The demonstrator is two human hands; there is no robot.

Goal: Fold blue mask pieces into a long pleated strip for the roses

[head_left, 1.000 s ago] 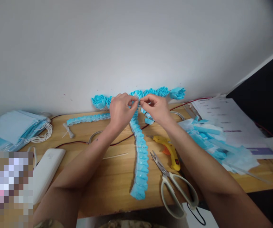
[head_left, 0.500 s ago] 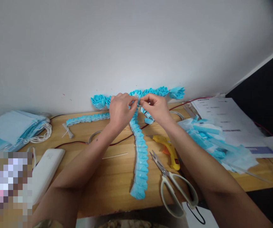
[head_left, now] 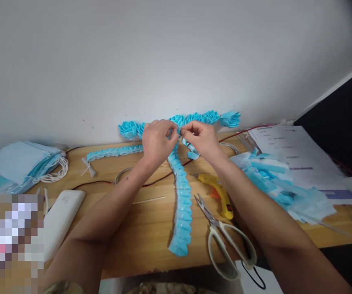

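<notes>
My left hand (head_left: 160, 141) and my right hand (head_left: 200, 139) meet near the wall, each with thumb and forefinger pinched together. Between them is the far end of a blue pleated strip (head_left: 182, 200), which trails down the table toward me. The fingertips hide just how that end is gripped. Behind my hands, a row of blue ruffled flowers (head_left: 209, 117) lies along the wall. A second pleated strip (head_left: 114, 152) stretches left from behind my left hand. Small blue and white scraps (head_left: 192, 153) lie under my right hand.
Open-bladed scissors (head_left: 214, 222) and a yellow glue gun (head_left: 220, 196) lie by my right forearm. Blue scraps (head_left: 267, 179) overlap printed paper (head_left: 304, 151) at right. On the left are stacked blue sheets (head_left: 25, 161), white cords (head_left: 56, 171) and a white power bank (head_left: 65, 220).
Both hands keep their pinch in nearly the same place. The whole view has shifted very slightly; nothing has visibly been taken up or let go.
</notes>
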